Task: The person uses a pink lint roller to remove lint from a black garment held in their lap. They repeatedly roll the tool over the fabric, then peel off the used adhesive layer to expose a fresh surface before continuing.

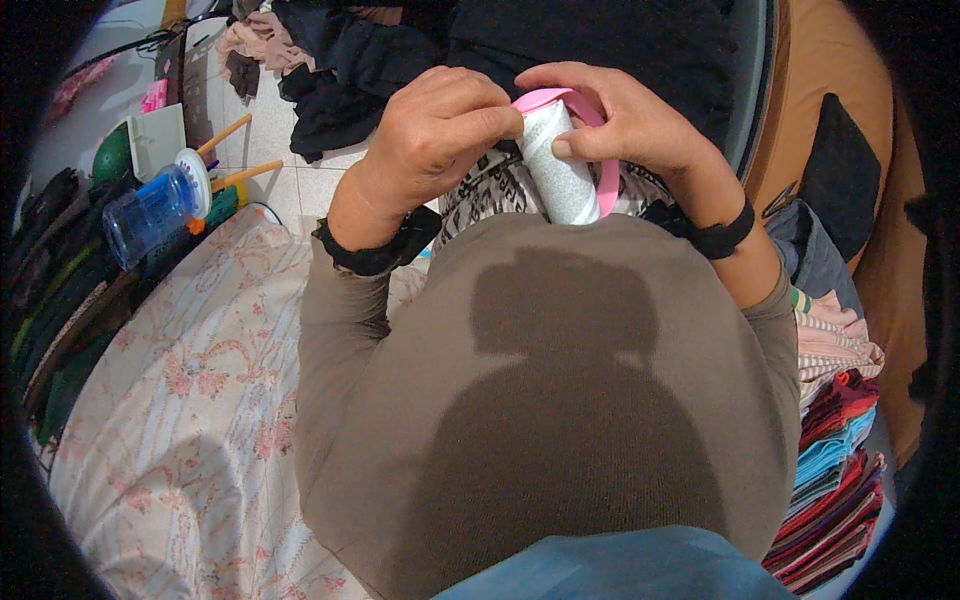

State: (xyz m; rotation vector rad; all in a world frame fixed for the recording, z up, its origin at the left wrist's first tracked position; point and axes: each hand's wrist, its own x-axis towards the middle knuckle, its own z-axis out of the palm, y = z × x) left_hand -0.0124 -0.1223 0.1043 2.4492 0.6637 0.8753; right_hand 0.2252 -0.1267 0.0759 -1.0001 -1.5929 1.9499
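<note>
A white, speckled roll with a slanting seam and a curved pink part around its top and right side, which looks like a lint roller [562,170], is tilted above my lap. My right hand [625,118] grips it, thumb on the white surface and fingers over the pink part. At the roll's upper left edge, my left hand [448,125] is closed in a pinch. Its fingertips touch the white sheet there, though their exact hold is partly hidden. Dark bands are around both my wrists.
Dark clothes [590,50] lie in front of me on the tiled floor. To the left are a blue clear plastic container [150,215] with a white lid and a floral cloth [190,370]. Folded colourful fabrics [830,500] are stacked at right, near a brown padded surface [830,60].
</note>
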